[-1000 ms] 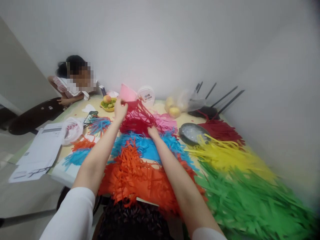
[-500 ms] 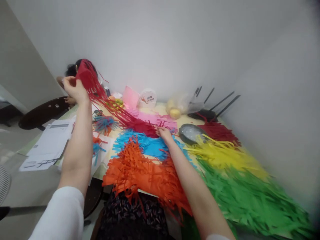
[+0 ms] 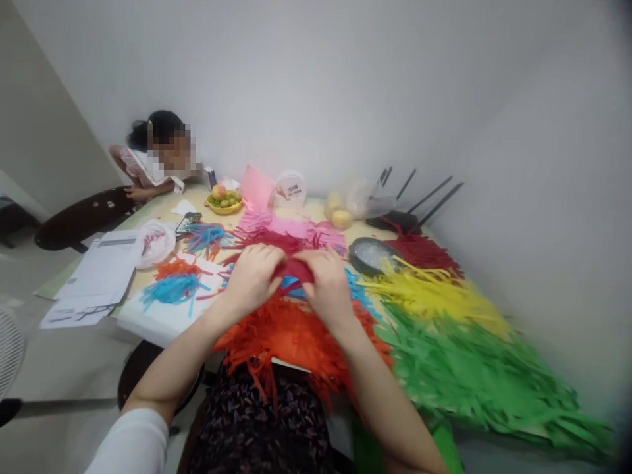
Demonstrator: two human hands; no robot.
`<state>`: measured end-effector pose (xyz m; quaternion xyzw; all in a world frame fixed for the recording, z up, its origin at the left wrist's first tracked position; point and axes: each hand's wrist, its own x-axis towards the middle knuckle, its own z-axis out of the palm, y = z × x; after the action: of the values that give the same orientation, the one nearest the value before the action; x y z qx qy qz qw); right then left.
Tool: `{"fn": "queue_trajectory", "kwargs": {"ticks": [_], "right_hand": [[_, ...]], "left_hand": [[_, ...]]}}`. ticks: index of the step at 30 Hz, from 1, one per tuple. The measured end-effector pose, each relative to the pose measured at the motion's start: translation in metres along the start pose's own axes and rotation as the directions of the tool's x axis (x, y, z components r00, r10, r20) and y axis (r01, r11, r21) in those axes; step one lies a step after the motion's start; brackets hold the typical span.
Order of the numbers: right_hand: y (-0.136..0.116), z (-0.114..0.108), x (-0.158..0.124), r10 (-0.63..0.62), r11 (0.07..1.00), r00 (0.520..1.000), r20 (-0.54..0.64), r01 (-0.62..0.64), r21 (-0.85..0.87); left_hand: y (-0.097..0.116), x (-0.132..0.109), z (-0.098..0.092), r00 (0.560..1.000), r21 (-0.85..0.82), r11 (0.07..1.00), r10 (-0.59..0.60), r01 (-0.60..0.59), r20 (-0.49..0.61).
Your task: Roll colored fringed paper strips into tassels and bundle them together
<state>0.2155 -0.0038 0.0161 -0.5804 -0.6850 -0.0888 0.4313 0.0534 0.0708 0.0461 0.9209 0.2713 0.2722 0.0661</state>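
Note:
Both of my hands are close together over the middle of the table. Between them is a dark red fringed paper sheet (image 3: 297,268), cut into strips. My left hand (image 3: 257,273) is closed on its left side, and my right hand (image 3: 326,282) grips its right side. Below and behind the hands lie blue fringed paper (image 3: 363,289) and pink fringed paper (image 3: 291,225). Nearer to me, orange fringed paper (image 3: 296,336) hangs over the table's front edge. My fingertips are partly hidden by the backs of my hands.
Yellow fringed paper (image 3: 434,299) and green fringed paper (image 3: 478,368) spread to the right, beside a dark bowl (image 3: 371,257). A yellow fruit bowl (image 3: 224,207), phone (image 3: 189,222), papers (image 3: 101,270) and plastic bag (image 3: 155,243) are left. A person (image 3: 162,155) sits at the far left.
My left hand has come down from the upper left to beside my right hand, bringing the raised end of the red fringed paper with it. The person at the far left is now uncovered.

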Motion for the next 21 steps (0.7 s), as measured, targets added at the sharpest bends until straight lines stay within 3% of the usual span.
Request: {"fn": "queue_trajectory", "kwargs": {"ticks": [5,12,15,17,21], "right_hand": [[0.017,-0.039,-0.009,0.146,0.971,0.973,0.18,-0.176,0.163],[0.029,-0.055,-0.025,0.211,0.831,0.914,0.346,-0.354,0.428],[0.032,-0.055,-0.029,0.214,0.787,0.881,0.421,-0.411,0.46],[0.03,-0.051,-0.03,0.207,0.815,0.899,0.386,-0.377,0.44],[0.027,-0.035,-0.029,0.206,0.945,0.968,0.144,-0.235,0.229]], "left_hand": [[-0.005,-0.002,-0.002,0.982,-0.423,0.895,-0.077,0.145,0.175],[-0.008,-0.004,0.007,0.97,-0.68,0.694,-0.142,0.239,0.195],[-0.007,-0.005,0.009,0.972,-0.711,0.663,-0.132,0.234,0.196],[-0.004,-0.004,0.01,0.97,-0.7,0.672,-0.158,0.241,0.183],[0.001,-0.002,0.011,0.963,-0.62,0.737,-0.191,0.268,0.19]]}}
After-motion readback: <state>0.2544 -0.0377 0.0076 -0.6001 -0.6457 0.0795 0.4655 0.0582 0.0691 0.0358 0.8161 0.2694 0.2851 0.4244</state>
